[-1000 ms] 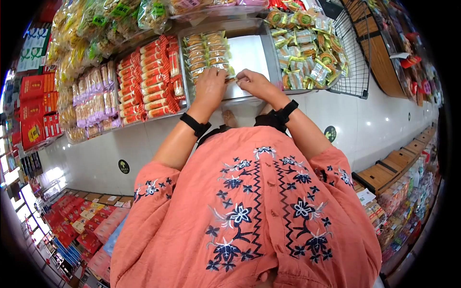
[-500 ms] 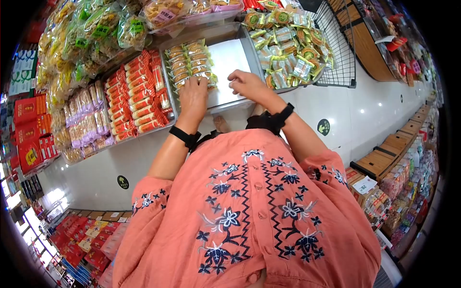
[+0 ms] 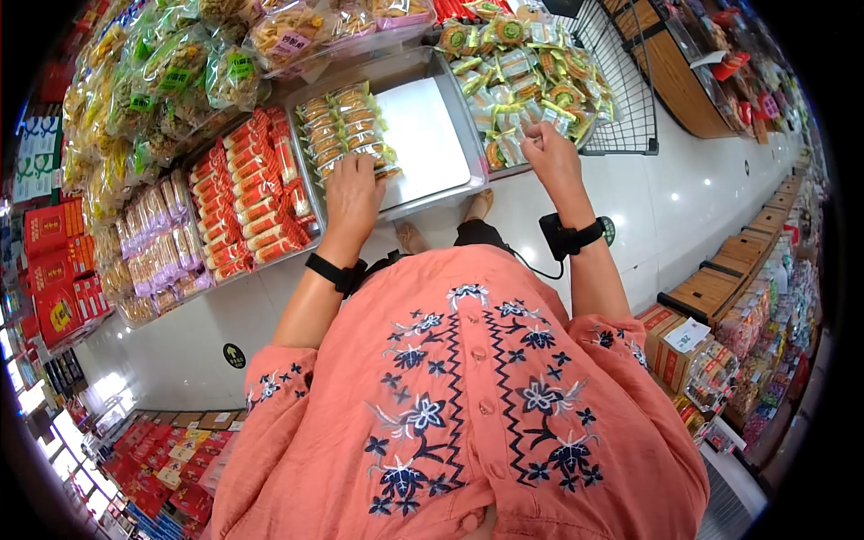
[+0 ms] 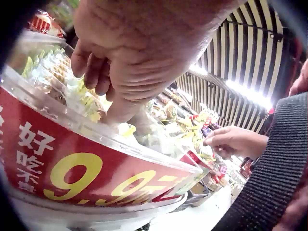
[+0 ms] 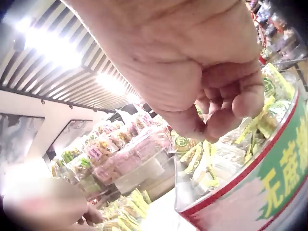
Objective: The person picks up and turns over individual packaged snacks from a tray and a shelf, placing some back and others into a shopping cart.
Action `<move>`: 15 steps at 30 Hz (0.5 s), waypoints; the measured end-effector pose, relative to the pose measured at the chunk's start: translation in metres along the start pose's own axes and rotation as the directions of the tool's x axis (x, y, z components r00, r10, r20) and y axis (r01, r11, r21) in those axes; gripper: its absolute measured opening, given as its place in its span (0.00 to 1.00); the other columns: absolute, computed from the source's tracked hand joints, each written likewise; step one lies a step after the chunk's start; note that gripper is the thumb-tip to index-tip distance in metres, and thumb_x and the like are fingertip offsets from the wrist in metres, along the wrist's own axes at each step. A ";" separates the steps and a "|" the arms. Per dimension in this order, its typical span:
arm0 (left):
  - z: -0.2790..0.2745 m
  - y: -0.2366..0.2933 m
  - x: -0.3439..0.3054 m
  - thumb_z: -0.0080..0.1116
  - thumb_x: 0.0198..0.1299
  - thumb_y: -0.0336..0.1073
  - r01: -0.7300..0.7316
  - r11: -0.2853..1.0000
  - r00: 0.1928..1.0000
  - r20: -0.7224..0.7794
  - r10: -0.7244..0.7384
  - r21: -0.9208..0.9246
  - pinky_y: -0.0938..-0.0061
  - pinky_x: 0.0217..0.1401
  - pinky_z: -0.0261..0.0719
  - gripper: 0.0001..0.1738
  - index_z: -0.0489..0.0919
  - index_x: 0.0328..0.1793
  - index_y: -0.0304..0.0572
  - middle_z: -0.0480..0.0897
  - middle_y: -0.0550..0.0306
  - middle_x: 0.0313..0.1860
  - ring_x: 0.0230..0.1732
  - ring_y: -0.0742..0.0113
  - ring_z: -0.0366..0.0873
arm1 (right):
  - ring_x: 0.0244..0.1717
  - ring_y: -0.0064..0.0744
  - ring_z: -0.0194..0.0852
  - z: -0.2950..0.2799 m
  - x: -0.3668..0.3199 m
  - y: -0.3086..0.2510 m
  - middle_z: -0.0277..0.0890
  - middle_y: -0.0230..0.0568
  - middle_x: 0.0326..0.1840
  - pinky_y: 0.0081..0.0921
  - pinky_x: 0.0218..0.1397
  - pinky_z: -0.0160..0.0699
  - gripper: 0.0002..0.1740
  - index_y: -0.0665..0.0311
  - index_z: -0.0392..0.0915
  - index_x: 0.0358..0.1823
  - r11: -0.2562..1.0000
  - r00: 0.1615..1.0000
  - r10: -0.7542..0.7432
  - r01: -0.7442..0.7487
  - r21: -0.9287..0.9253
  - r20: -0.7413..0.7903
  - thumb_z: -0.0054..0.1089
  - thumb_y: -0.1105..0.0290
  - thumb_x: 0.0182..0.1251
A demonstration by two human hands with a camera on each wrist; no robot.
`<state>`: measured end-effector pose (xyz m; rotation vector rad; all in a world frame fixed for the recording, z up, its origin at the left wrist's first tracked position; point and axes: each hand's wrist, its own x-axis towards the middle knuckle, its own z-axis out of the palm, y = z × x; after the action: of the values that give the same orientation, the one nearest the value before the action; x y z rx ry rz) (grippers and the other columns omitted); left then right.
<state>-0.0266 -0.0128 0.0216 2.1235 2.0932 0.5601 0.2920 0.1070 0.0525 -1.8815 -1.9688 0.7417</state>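
In the head view, my left hand (image 3: 354,193) is at the near end of two rows of wrapped pastries (image 3: 346,121) in a clear-walled bin (image 3: 481,153). Its fingers are bent down over the front packs, and thumb and fingers pinch a wrapped pastry (image 3: 389,172), partly hidden by the hand. My right hand (image 3: 556,162) hovers at the near edge of the neighbouring heap of yellow-and-green wrapped snacks (image 3: 540,76). In the right wrist view its fingers (image 5: 248,101) are loosely bent above those packs, with nothing seen between them.
White paper (image 3: 423,135) lines the bin's right side. Red-wrapped rolls (image 3: 252,193) and purple-wrapped packs (image 3: 162,238) lie to the left. Bagged snacks (image 3: 171,72) are piled behind. A wire basket (image 3: 621,81) stands at right. A red price strip (image 4: 96,173) fronts the bin.
My right hand has left the left hand's side and moved right, across the white paper to the yellow-and-green snacks. My left hand stays at the pastry rows. The head view has shifted slightly.
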 end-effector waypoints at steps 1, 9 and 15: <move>-0.003 0.001 0.000 0.71 0.53 0.31 0.005 1.000 1.000 -0.017 -0.005 -0.024 0.54 0.54 0.75 0.20 0.77 0.51 0.39 0.77 0.46 0.47 0.51 0.45 0.75 | 0.41 0.54 0.86 -0.002 0.000 -0.001 0.86 0.54 0.36 0.44 0.43 0.83 0.16 0.64 0.81 0.46 0.994 1.000 0.007 -0.008 -0.111 -0.006 0.65 0.60 0.65; -0.014 0.001 -0.005 0.71 0.58 0.34 0.056 0.994 0.995 -0.071 -0.063 -0.095 0.54 0.55 0.75 0.19 0.78 0.52 0.37 0.77 0.44 0.46 0.51 0.43 0.75 | 0.42 0.57 0.85 0.018 0.004 -0.004 0.85 0.55 0.38 0.47 0.43 0.82 0.20 0.63 0.79 0.44 0.933 0.999 -0.027 0.034 -0.359 0.023 0.64 0.52 0.66; -0.012 -0.001 -0.012 0.70 0.59 0.34 0.078 0.990 0.996 -0.036 -0.083 -0.119 0.54 0.56 0.75 0.17 0.78 0.50 0.37 0.78 0.44 0.46 0.53 0.43 0.75 | 0.40 0.57 0.85 0.024 0.004 0.000 0.83 0.56 0.38 0.49 0.39 0.83 0.15 0.65 0.77 0.43 0.936 0.982 -0.189 0.172 -0.307 -0.026 0.69 0.63 0.62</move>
<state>-0.0318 -0.0264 0.0306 1.9712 2.0999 0.7033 0.2784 0.1078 0.0320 -1.8216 -2.2884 0.3446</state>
